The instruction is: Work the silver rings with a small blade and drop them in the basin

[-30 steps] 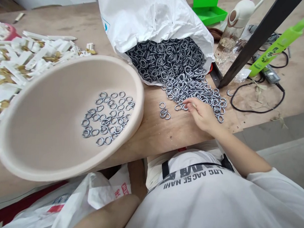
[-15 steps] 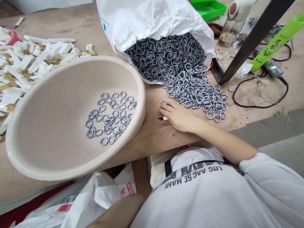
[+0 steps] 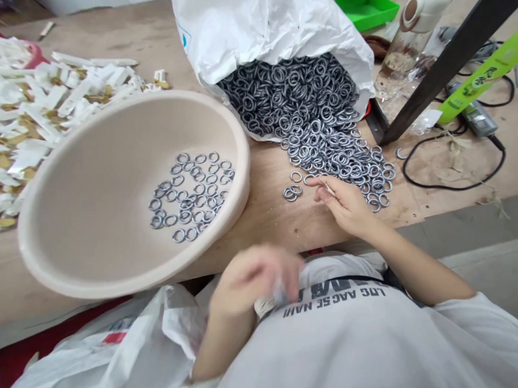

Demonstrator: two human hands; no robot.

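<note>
My right hand point(image 3: 341, 202) is at the near edge of a heap of grey metal split rings point(image 3: 337, 154), its thumb and fingers pinched on a thin pale strip point(image 3: 328, 189). What this strip is, I cannot make out. Several loose rings point(image 3: 292, 192) lie just left of the fingertips. In front of my shirt, my left hand point(image 3: 260, 276) is smeared by motion, with its fingers curled down. Whether it holds anything cannot be told. More rings point(image 3: 194, 203) lie in the right part of a large beige basin point(image 3: 88, 210).
A white sack point(image 3: 269, 24) lies on its side, rings spilling from its mouth. White plastic pieces with brass-coloured parts point(image 3: 45, 107) are piled at the left. A dark metal post point(image 3: 441, 76), a bottle point(image 3: 403, 57), a green tray point(image 3: 371, 14) and a black cable point(image 3: 450, 188) are at the right.
My right hand has lifted from the table and shifted right, now pinching the pale strip. Loose rings show where it lay. My left hand has come up into view.
</note>
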